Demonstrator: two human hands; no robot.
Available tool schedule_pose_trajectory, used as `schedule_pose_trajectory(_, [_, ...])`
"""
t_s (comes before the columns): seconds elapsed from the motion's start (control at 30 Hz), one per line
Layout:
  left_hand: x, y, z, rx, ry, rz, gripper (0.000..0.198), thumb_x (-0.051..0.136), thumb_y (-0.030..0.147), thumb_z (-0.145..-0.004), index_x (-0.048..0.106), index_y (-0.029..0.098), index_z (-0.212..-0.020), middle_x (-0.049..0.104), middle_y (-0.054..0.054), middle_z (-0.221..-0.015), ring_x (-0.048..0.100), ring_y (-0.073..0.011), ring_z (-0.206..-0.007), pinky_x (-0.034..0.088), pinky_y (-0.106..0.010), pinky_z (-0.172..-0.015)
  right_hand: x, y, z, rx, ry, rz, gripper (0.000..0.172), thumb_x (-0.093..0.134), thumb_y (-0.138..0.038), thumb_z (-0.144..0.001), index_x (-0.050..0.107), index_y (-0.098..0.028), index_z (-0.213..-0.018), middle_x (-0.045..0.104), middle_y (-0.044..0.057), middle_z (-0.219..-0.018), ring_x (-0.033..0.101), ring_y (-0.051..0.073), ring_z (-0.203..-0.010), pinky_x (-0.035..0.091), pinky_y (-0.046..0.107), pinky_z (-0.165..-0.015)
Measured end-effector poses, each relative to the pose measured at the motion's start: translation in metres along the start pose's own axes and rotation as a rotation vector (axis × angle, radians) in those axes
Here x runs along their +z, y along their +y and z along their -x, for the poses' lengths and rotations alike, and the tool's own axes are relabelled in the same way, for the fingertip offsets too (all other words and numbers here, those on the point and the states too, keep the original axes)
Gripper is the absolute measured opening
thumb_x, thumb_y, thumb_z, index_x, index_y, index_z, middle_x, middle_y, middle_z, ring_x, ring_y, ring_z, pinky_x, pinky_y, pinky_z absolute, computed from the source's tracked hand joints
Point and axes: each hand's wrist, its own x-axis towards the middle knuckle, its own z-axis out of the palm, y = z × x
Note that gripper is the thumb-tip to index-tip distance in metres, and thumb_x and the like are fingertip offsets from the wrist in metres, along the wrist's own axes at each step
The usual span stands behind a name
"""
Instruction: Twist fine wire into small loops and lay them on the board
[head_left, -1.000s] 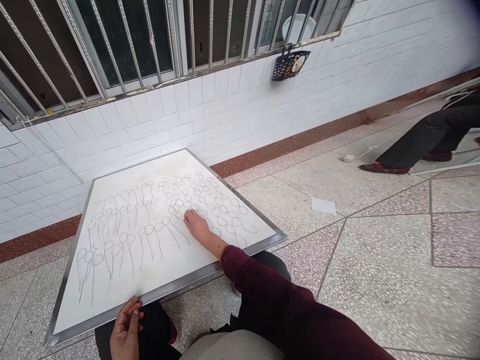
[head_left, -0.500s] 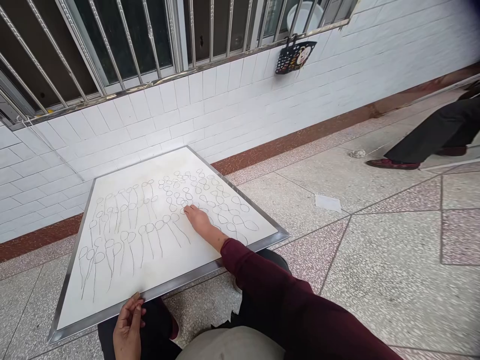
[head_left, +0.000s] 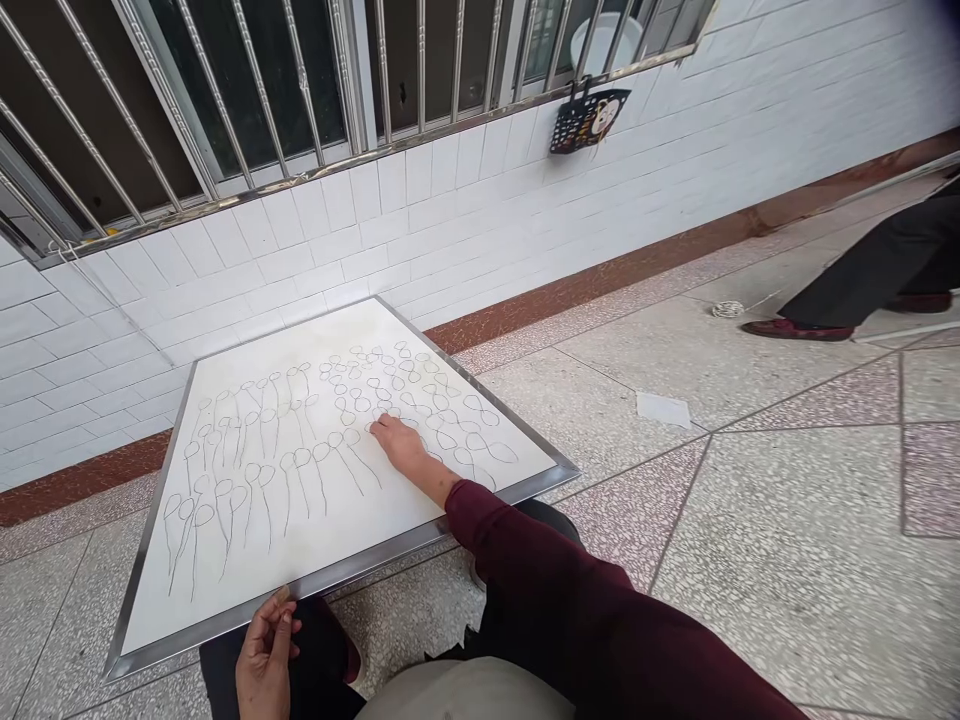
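Observation:
A white board [head_left: 322, 540] with a metal frame rests over my lap, sloping off towards the wall. Thin dark loops [head_left: 300, 458] lie across it in rows, many with long tails on the left half; I cannot tell whether they are thread or wire. My right hand [head_left: 401, 445] touches the board near its middle, among the loops, fingertips drawn together and anything in them hidden. At the near metal edge is my left hand [head_left: 266, 650], its fingers curled and thumb pressed to them; what it may hold is too small to make out.
A tiled wall [head_left: 300, 260] with a barred window stands behind the board. From the bars hangs a dark basket [head_left: 589, 120]. On the floor to the right lie a white sheet [head_left: 664, 410] and a coil [head_left: 727, 310], near another person's leg [head_left: 862, 270].
My right hand has shifted very slightly on the board, fingertips still down. My left hand stays at the near edge. The whole view has moved a little.

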Motion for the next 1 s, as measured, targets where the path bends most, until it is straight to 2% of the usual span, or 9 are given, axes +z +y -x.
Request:
schedule_pose_trajectory(0.2, [0.006,0.006,0.008,0.01,-0.044,-0.002,0.068,0.079,0.055,-0.056,0.066,0.013,-0.108,0.072,-0.015,-0.101,0.068,-0.0248,-0.076,0.051,-0.03,-0.055,-0.035,-0.004,0.02,0.061,0.188,-0.246,0.025,0.04,-0.027,-0.094,0.063,-0.021,-0.101,0.062,0.007,-0.106,0.06,0.017,-0.086,0.048,0.029,-0.072])
schedule_pose_trajectory(0.3, [0.015,0.018,0.015,0.028,-0.111,-0.008,0.069,0.079,0.054,-0.059,0.065,0.013,-0.112,0.071,-0.015,-0.101,0.067,-0.0248,-0.077,0.051,-0.031,-0.057,-0.053,-0.011,0.037,0.101,0.222,-0.384,0.026,0.037,-0.033,-0.095,0.058,-0.02,-0.099,0.064,0.007,-0.098,0.065,0.017,-0.081,0.052,0.028,-0.064])
schedule_pose_trajectory(0.37, [0.026,0.037,0.021,0.068,-0.174,-0.012,0.067,0.077,0.052,-0.064,0.063,0.015,-0.118,0.071,-0.014,-0.102,0.067,-0.0256,-0.083,0.051,-0.031,-0.062,-0.063,-0.023,0.054,0.105,0.192,-0.476,0.024,0.037,-0.037,-0.094,0.055,-0.02,-0.093,0.066,0.003,-0.086,0.066,0.015,-0.072,0.053,0.026,-0.057])
schedule_pose_trajectory(0.5, [0.06,0.095,0.041,0.244,-0.396,0.029,0.066,0.076,0.041,-0.072,0.052,0.023,-0.131,0.067,-0.011,-0.11,0.063,-0.0245,-0.103,0.05,-0.034,-0.085,-0.08,-0.061,0.094,0.144,0.087,-0.81,0.018,0.049,-0.038,-0.088,0.054,-0.021,-0.085,0.063,-0.001,-0.07,0.062,0.013,-0.058,0.051,0.024,-0.049])
schedule_pose_trajectory(0.57, [0.08,0.12,0.052,0.321,-0.504,0.024,0.07,0.077,0.036,-0.072,0.048,0.024,-0.135,0.063,-0.012,-0.117,0.06,-0.0246,-0.108,0.049,-0.035,-0.087,-0.088,-0.079,0.111,0.129,0.081,-0.815,0.011,0.053,-0.034,-0.085,0.055,-0.022,-0.085,0.06,-0.003,-0.066,0.06,0.013,-0.055,0.049,0.023,-0.047])
schedule_pose_trajectory(0.63, [0.096,0.134,0.063,0.36,-0.556,0.047,0.07,0.078,0.033,-0.072,0.048,0.025,-0.135,0.062,-0.012,-0.117,0.06,-0.0239,-0.106,0.048,-0.036,-0.087,-0.095,-0.093,0.124,0.101,0.086,-0.774,0.007,0.054,-0.03,-0.084,0.055,-0.023,-0.084,0.058,-0.004,-0.064,0.059,0.012,-0.053,0.049,0.023,-0.048])
schedule_pose_trajectory(0.7, [0.106,0.138,0.071,0.365,-0.554,0.086,0.061,0.076,0.034,-0.074,0.053,0.024,-0.13,0.064,-0.009,-0.109,0.062,-0.0209,-0.097,0.048,-0.035,-0.086,-0.102,-0.101,0.132,0.083,0.076,-0.761,0.006,0.054,-0.029,-0.084,0.055,-0.024,-0.084,0.058,-0.005,-0.064,0.058,0.011,-0.052,0.048,0.023,-0.049])
schedule_pose_trajectory(0.77, [0.108,0.135,0.077,0.346,-0.54,0.131,0.05,0.073,0.036,-0.077,0.058,0.022,-0.123,0.066,-0.007,-0.099,0.063,-0.0182,-0.089,0.049,-0.032,-0.082,-0.106,-0.105,0.139,0.085,0.036,-0.79,0.008,0.055,-0.031,-0.085,0.055,-0.023,-0.083,0.058,-0.005,-0.064,0.059,0.011,-0.051,0.048,0.022,-0.049])
schedule_pose_trajectory(1.0, [0.09,0.128,0.085,0.278,-0.483,0.223,0.038,0.071,0.036,-0.08,0.064,0.019,-0.114,0.067,-0.005,-0.091,0.061,-0.0137,-0.074,0.048,-0.025,-0.065,-0.107,-0.11,0.156,0.115,-0.206,-1.172,0.021,0.062,-0.038,-0.084,0.054,-0.022,-0.095,0.06,-0.002,-0.077,0.057,0.01,-0.056,0.047,0.021,-0.046])
